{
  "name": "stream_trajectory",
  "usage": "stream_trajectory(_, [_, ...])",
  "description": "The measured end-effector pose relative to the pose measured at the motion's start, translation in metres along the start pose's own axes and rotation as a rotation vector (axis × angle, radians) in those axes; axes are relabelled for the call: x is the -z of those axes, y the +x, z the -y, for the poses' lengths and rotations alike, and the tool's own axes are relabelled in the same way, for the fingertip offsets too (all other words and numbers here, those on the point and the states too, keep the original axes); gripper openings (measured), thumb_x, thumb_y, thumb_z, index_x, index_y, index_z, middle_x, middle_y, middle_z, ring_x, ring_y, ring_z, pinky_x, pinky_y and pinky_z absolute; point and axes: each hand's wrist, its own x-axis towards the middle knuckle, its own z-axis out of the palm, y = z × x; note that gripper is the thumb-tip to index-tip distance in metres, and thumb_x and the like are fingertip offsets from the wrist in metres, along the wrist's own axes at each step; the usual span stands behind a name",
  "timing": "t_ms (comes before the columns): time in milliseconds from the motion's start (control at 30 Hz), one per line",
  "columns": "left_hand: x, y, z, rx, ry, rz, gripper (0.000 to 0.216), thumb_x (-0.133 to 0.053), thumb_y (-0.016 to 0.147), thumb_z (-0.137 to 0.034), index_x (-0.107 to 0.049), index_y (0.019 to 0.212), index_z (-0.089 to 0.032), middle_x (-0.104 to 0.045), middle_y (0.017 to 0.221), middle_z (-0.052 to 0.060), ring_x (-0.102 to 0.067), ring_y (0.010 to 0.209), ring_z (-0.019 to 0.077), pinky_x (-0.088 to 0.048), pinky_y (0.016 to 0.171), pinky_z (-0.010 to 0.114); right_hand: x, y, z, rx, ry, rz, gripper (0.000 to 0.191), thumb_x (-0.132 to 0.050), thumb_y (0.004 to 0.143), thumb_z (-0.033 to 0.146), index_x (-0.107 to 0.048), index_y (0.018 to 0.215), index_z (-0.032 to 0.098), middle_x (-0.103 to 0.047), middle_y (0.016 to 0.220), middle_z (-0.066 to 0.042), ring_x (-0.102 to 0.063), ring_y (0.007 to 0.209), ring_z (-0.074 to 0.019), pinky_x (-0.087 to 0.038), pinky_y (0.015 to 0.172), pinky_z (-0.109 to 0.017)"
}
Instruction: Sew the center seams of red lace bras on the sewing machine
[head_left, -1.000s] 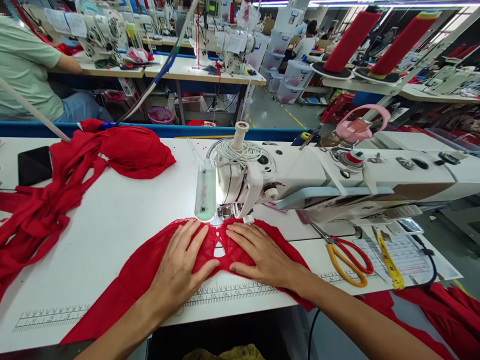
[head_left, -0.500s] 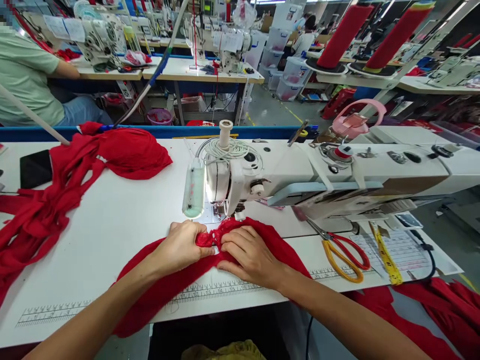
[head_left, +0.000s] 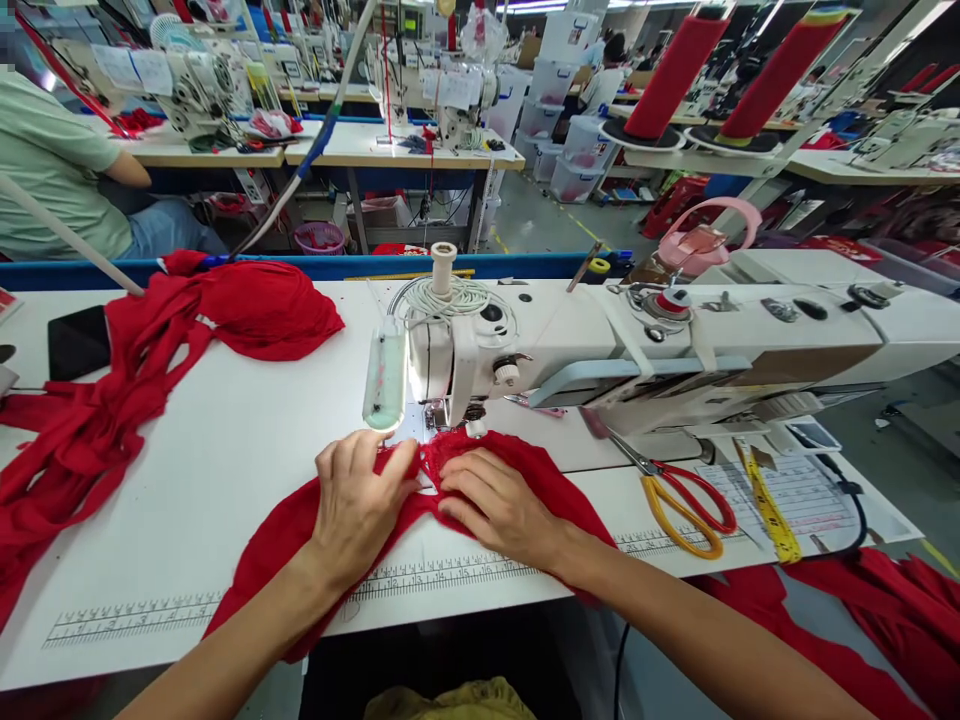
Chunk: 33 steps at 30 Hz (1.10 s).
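A red fabric piece [head_left: 544, 480] with a gathered, lacy middle lies on the sewing table, below the presser foot [head_left: 433, 415] of a white sewing machine [head_left: 555, 330]. My left hand [head_left: 360, 505] rests palm down on its left part, thumb apart from the fingers, so it is open. To the right of the foot, my right hand [head_left: 499, 505] grips the cloth with curled fingers; its fingertips are partly hidden in the folds. A small white patch, perhaps a label, shows between the hands.
Scissors [head_left: 686, 510] and a yellow tape measure [head_left: 769, 505] lie at right on a paper sheet. More red cloth [head_left: 262, 310] is heaped at left. A ruler scale [head_left: 135, 615] runs along the table's front edge. Another person [head_left: 67, 170] sits beyond, at far left.
My left hand has let go of its pinch on the gathered cloth and turned, now lying over the fabric further left. My right hand stays nearly in place. The view shifted slightly.
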Motion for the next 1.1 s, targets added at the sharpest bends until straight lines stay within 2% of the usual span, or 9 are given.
stream_trajectory(33, [-0.002, -0.003, -0.001, -0.078, -0.003, -0.021, 0.015, -0.055, 0.095, -0.016, -0.066, 0.105, -0.018, -0.067, 0.11, 0.015, -0.059, 0.102, 0.0302, -0.046, 0.085, 0.045, -0.002, 0.003, 0.001, -0.014, 0.039, -0.027, 0.012, -0.05, 0.101, 0.019, -0.062, 0.101, 0.016, -0.07, 0.1, -0.009, -0.064, 0.097, -0.0198, -0.054, 0.086, -0.035])
stream_trajectory(133, [-0.007, -0.01, -0.005, -0.236, -0.077, 0.03, 0.027, -0.041, 0.097, -0.005, -0.066, 0.093, -0.015, -0.069, 0.099, 0.011, -0.062, 0.09, 0.0219, -0.053, 0.08, 0.036, -0.01, 0.009, -0.001, -0.037, 0.071, -0.057, 0.02, -0.045, 0.1, 0.013, -0.063, 0.108, 0.018, -0.071, 0.106, -0.009, -0.065, 0.105, -0.0199, -0.055, 0.094, -0.036])
stream_trajectory(200, [-0.009, -0.017, -0.005, -0.204, -0.084, 0.052, 0.027, -0.039, 0.098, -0.006, -0.065, 0.1, -0.012, -0.068, 0.105, 0.013, -0.064, 0.097, 0.0225, -0.056, 0.086, 0.037, -0.014, 0.011, -0.004, -0.047, 0.042, -0.027, 0.016, -0.05, 0.1, 0.017, -0.064, 0.108, 0.019, -0.072, 0.107, -0.009, -0.065, 0.107, -0.0221, -0.054, 0.097, -0.04])
stream_trajectory(300, [-0.012, -0.027, 0.002, -0.135, -0.126, 0.072, 0.024, -0.042, 0.101, -0.018, -0.062, 0.114, -0.013, -0.062, 0.126, 0.017, -0.057, 0.122, 0.03, -0.05, 0.103, 0.053, -0.014, 0.01, -0.009, -0.1, -0.002, 0.014, 0.015, -0.06, 0.097, 0.027, -0.063, 0.11, 0.019, -0.071, 0.114, -0.01, -0.065, 0.109, -0.0254, -0.054, 0.094, -0.043])
stream_trajectory(367, [-0.013, -0.03, 0.01, -0.126, -0.19, 0.112, 0.027, -0.044, 0.102, -0.026, -0.059, 0.121, -0.014, -0.059, 0.134, 0.017, -0.053, 0.13, 0.032, -0.043, 0.108, 0.061, -0.011, 0.008, -0.009, -0.123, -0.026, 0.035, 0.021, -0.063, 0.095, 0.03, -0.062, 0.113, 0.019, -0.069, 0.118, -0.01, -0.064, 0.11, -0.0265, -0.053, 0.093, -0.044])
stream_trajectory(467, [-0.013, -0.032, 0.021, -0.155, -0.253, 0.182, 0.03, -0.043, 0.103, -0.028, -0.057, 0.127, -0.017, -0.057, 0.139, 0.016, -0.051, 0.133, 0.0309, -0.039, 0.112, 0.062, -0.008, 0.006, -0.007, -0.149, -0.051, 0.051, 0.023, -0.063, 0.095, 0.031, -0.061, 0.115, 0.019, -0.069, 0.12, -0.011, -0.063, 0.11, -0.0267, -0.052, 0.093, -0.044])
stream_trajectory(700, [-0.014, -0.033, 0.028, -0.149, -0.291, 0.212, 0.034, -0.045, 0.102, -0.029, -0.058, 0.132, -0.019, -0.054, 0.145, 0.013, -0.046, 0.139, 0.0306, -0.034, 0.115, 0.063, -0.007, 0.004, -0.003, -0.2, -0.071, 0.069, 0.023, -0.062, 0.096, 0.033, -0.061, 0.115, 0.019, -0.068, 0.121, -0.01, -0.062, 0.112, -0.0259, -0.049, 0.095, -0.043])
stream_trajectory(833, [-0.015, -0.033, 0.032, -0.146, -0.297, 0.22, 0.041, -0.047, 0.102, -0.032, -0.051, 0.14, -0.02, -0.053, 0.147, 0.013, -0.047, 0.138, 0.0291, -0.035, 0.115, 0.062, -0.007, 0.004, -0.004, -0.215, -0.116, 0.094, 0.026, -0.059, 0.098, 0.034, -0.06, 0.119, 0.019, -0.068, 0.123, -0.01, -0.062, 0.111, -0.0259, -0.049, 0.094, -0.042])
stream_trajectory(1100, [-0.012, -0.03, 0.025, -0.179, -0.208, 0.202, 0.037, -0.044, 0.102, -0.027, -0.056, 0.135, -0.015, -0.055, 0.144, 0.015, -0.049, 0.135, 0.031, -0.041, 0.111, 0.062, -0.008, 0.0, -0.003, -0.25, -0.217, 0.173, 0.038, -0.053, 0.1, 0.036, -0.058, 0.134, 0.02, -0.065, 0.128, -0.011, -0.06, 0.113, -0.0261, -0.048, 0.095, -0.044])
